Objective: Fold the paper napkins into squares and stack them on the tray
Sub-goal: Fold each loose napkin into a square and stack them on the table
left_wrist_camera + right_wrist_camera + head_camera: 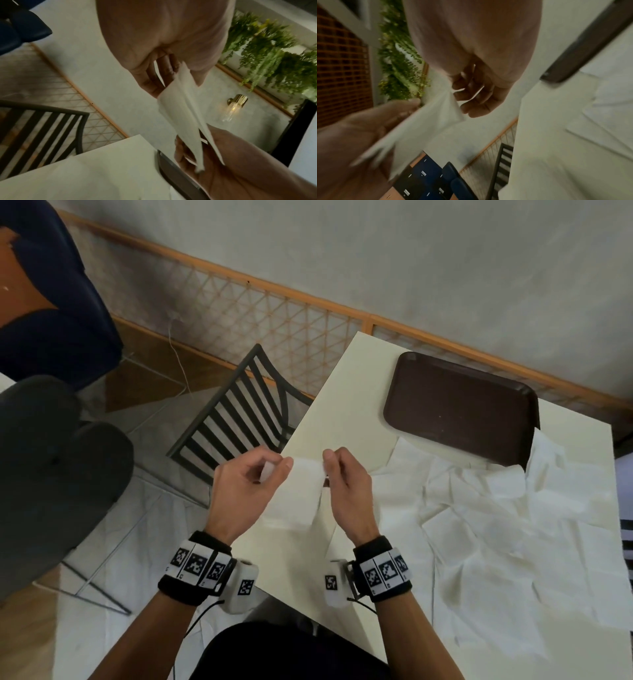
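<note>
A white paper napkin [298, 491] hangs in the air above the table's left edge, held by its top corners. My left hand [246, 484] pinches the left corner and my right hand [342, 477] pinches the right corner. In the left wrist view the napkin [181, 111] shows doubled layers stretched between both hands. The right wrist view, blurred, has the napkin [426, 121] running from my right fingers [476, 97] to the other hand. The dark brown tray [459, 409] lies at the far side of the table with nothing on it.
Several unfolded white napkins [507, 518] lie spread over the right half of the cream table [335, 412], one tucked under the tray's near edge. A black slatted chair [239, 412] stands left of the table. A lattice-panelled wall [274, 309] runs behind.
</note>
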